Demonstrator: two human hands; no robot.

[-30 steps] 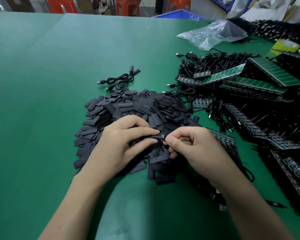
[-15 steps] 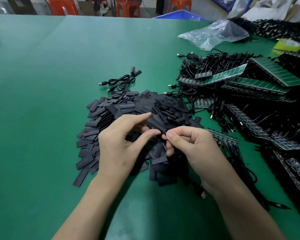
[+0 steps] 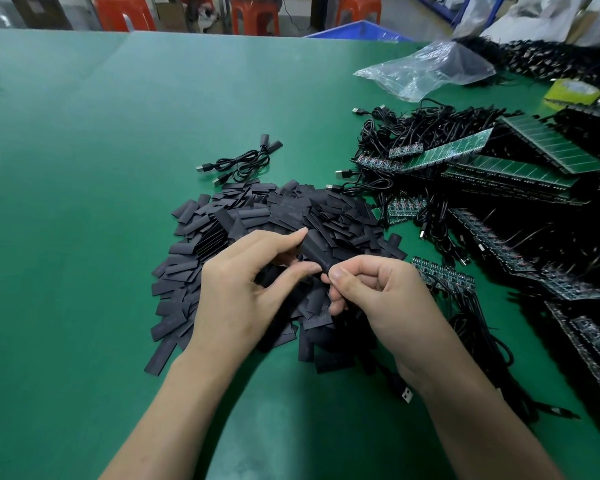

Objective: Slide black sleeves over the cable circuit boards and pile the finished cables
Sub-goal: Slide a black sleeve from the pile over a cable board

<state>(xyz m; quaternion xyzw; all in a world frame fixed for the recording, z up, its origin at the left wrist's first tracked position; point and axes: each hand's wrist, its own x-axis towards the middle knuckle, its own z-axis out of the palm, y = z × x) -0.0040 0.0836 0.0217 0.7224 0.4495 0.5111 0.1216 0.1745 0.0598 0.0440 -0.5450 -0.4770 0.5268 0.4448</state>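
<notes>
Fingers of my left hand [image 3: 243, 292] pinched the black sleeve [image 3: 314, 249] over the sleeve pile [image 3: 201, 237]; my right hand [image 3: 385, 299] pinched its 5 o'clock end. I judged it light, limp and slippery: grip the flat edges near the mouth.

Sleeve pile [image 3: 257, 230] left of boards [image 3: 520, 168]

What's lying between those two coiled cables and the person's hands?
The pile of black sleeves, spread on the green table, as the head view shows.

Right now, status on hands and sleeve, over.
Left hand pinching black sleeve. Right hand holding cable at its near end. Sleeve pile underneath, nothing blocking.
</notes>
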